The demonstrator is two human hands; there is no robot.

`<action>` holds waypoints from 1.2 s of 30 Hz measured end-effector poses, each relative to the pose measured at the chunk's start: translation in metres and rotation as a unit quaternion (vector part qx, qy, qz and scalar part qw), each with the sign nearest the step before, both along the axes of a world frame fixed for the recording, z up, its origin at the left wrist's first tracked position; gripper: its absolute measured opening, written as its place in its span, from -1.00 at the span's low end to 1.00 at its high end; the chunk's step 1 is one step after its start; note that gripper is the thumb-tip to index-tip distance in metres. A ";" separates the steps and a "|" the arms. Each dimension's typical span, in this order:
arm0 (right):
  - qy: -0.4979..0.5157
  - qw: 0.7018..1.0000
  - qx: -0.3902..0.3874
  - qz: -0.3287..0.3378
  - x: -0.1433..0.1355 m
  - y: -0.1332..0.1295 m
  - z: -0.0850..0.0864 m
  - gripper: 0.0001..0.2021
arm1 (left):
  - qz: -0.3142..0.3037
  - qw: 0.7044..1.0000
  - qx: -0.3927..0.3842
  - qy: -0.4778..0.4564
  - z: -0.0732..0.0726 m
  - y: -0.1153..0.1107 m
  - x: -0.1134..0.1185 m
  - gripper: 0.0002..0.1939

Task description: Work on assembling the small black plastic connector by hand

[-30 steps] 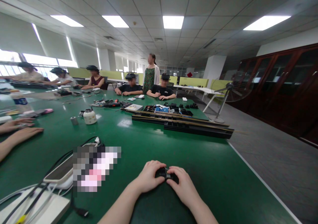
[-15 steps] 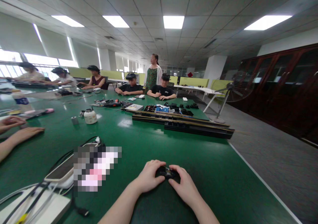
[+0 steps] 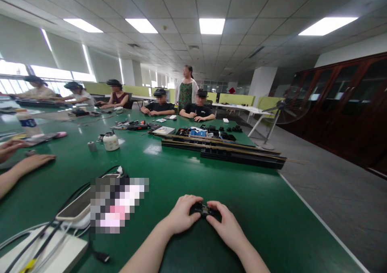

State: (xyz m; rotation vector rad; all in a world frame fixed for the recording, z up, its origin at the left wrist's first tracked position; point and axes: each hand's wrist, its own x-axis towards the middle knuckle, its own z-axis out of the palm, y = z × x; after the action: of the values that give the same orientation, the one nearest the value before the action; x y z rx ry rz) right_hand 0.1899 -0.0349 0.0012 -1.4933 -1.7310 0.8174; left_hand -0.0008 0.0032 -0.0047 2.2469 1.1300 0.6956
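A small black device (image 3: 204, 210) with a lighter, metallic-looking patch in its middle rests low over the green table (image 3: 169, 176); its exact kind is too small to make out. My left hand (image 3: 185, 213) grips its left end between thumb and fingers. On the other end, my right hand (image 3: 221, 219) is closed in the same way. Both palms hide the ends of the device. Left of my hands lies a phone-like device (image 3: 74, 202) with cables, beside a blurred-out patch.
Long black rails (image 3: 242, 160) with thin rods lie across the table ahead. A white jar (image 3: 111, 141) and a grey cylinder (image 3: 92, 146) stand left of them. A white box (image 3: 57, 251) with cables sits front left. Another person's hand (image 3: 39, 162) is at far left.
The view has shifted very slightly. Both of my hands stay on the black device, almost unmoved. At far left, the other person's hands have moved a little.
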 end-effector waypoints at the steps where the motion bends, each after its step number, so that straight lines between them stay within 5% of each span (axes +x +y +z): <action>1: 0.000 1.000 -0.001 0.001 0.000 0.000 0.000 -0.66 | 0.000 1.000 -0.001 -0.001 0.000 0.000 0.000 -0.56; 36: -0.026 1.000 0.015 -0.005 -0.002 0.000 0.001 -0.70 | 0.012 1.000 -0.003 -0.017 -0.001 0.000 -0.001 -0.62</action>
State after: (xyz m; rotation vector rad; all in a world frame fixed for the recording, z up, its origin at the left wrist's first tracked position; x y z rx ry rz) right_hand 0.1880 -0.0348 0.0026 -1.5148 -1.7645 0.7487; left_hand -0.0015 0.0036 -0.0061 2.2115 1.1429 0.7377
